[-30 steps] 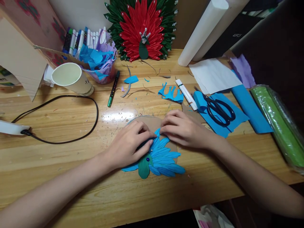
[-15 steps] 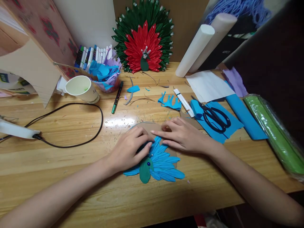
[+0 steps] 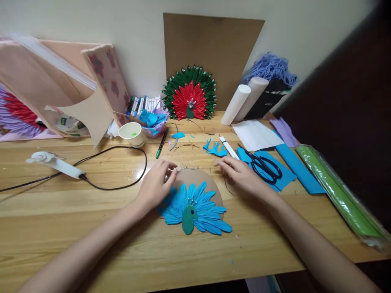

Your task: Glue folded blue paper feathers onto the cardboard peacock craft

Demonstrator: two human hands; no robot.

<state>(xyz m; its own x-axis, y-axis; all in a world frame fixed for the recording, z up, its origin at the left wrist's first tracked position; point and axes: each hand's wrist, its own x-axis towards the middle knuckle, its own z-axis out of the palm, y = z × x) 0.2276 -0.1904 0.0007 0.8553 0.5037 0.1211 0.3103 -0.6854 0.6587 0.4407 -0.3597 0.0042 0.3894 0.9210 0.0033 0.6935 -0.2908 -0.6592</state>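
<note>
A paper peacock (image 3: 210,205) lies on the table in front of me, with blue crepe feathers, a green body (image 3: 187,221), a dark blue bead eye and a small pinned crest. Its feathers fan over a round cardboard base (image 3: 198,176), bare along the top. My left hand (image 3: 159,181) rests at the upper left edge of the base, fingers loosely bent, thumb apart, nothing visible in them. To the right of the base, my right hand (image 3: 236,173) hovers or rests with loosely stretched fingers and nothing in them. Black-handled scissors (image 3: 265,165) lie beyond it on blue paper (image 3: 285,179).
A glue gun (image 3: 58,165) with its looped cord lies left. Behind it stand a paper cup (image 3: 132,134) and a bowl of scraps (image 3: 155,128). A red-and-green peacock (image 3: 190,95) leans at the back. Right are white rolls (image 3: 236,103) and a wrapped green roll (image 3: 339,193).
Both hands have moved apart from the feathers, left hand leftward, right hand rightward off the base. The peacock's crest and upper feathers now show. My view has tilted up.
</note>
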